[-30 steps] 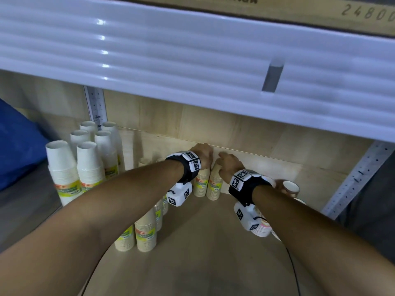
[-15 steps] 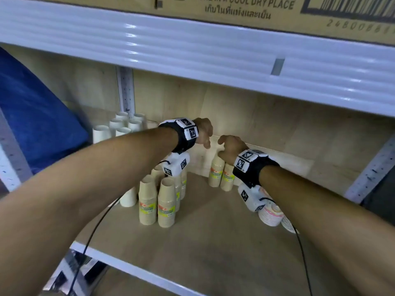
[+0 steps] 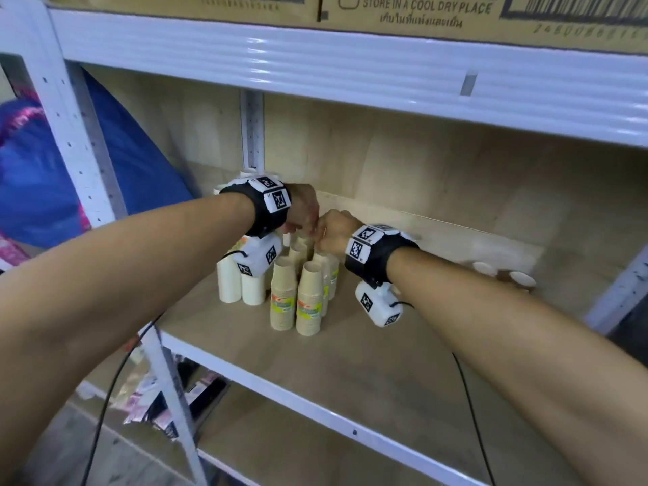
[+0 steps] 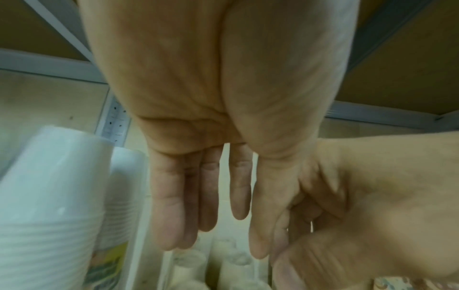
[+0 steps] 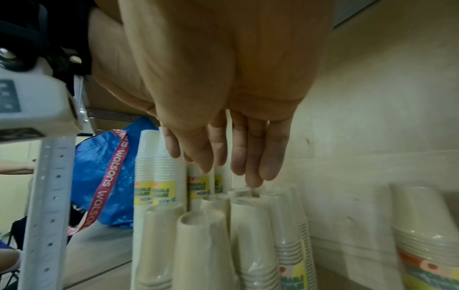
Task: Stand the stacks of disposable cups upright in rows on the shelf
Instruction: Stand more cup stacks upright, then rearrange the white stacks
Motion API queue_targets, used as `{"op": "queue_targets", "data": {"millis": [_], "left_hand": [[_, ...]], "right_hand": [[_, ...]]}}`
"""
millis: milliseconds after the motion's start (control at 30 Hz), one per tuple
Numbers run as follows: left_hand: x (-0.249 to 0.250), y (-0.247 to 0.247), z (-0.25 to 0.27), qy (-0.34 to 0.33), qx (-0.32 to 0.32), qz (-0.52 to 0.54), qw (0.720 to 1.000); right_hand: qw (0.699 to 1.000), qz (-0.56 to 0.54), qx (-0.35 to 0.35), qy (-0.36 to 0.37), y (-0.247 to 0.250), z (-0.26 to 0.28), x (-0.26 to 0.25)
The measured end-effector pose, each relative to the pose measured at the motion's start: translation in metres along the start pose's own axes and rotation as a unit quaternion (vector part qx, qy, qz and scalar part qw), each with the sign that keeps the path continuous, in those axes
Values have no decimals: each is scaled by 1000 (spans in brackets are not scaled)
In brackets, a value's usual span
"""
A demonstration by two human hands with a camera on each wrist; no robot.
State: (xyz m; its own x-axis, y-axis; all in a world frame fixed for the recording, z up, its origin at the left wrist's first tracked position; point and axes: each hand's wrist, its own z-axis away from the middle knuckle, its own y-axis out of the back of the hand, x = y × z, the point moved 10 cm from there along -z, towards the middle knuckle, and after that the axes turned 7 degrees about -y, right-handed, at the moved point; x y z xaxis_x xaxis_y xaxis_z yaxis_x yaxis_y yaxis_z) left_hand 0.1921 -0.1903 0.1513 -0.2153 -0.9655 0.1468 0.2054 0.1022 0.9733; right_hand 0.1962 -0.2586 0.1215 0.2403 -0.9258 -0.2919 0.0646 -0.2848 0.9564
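Observation:
Several upright tan cup stacks [image 3: 310,299] with printed labels stand in rows on the wooden shelf [image 3: 350,363], beside upright white cup stacks [image 3: 242,285] to their left. My left hand [image 3: 304,213] and right hand [image 3: 332,230] hover close together just over the tops of the rear tan stacks. The left wrist view shows the left hand [image 4: 213,225] with straight fingers pointing down and holding nothing. Straight fingers also hang down from the right hand [image 5: 231,164], one fingertip close to or touching a stack top [image 5: 244,193].
More cup stacks [image 3: 505,273] lie at the back right of the shelf; one shows in the right wrist view [image 5: 427,241]. A blue bag [image 3: 42,184] fills the bay to the left behind a white upright [image 3: 87,170]. The shelf above [image 3: 350,61] hangs low.
Both hands have let go of the two tan stacks they held at the back, risen above them and drawn together. The head view has pulled back and swung left.

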Motion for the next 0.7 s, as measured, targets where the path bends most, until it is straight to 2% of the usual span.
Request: {"op": "queue_targets", "data": {"millis": [167, 400, 500, 700], "left_hand": [[-7, -23, 19, -9, -9, -16, 1000], [-33, -47, 26, 12, -3, 42, 999], [-31, -57, 29, 5, -14, 4, 1000], [-36, -64, 27, -1, 20, 27, 999]], "right_hand": [[999, 23, -41, -1, -27, 12, -11], [998, 31, -54, 18, -41, 20, -14], [998, 25, -54, 21, -45, 22, -16], [997, 26, -66, 21, -54, 26, -16]]}}
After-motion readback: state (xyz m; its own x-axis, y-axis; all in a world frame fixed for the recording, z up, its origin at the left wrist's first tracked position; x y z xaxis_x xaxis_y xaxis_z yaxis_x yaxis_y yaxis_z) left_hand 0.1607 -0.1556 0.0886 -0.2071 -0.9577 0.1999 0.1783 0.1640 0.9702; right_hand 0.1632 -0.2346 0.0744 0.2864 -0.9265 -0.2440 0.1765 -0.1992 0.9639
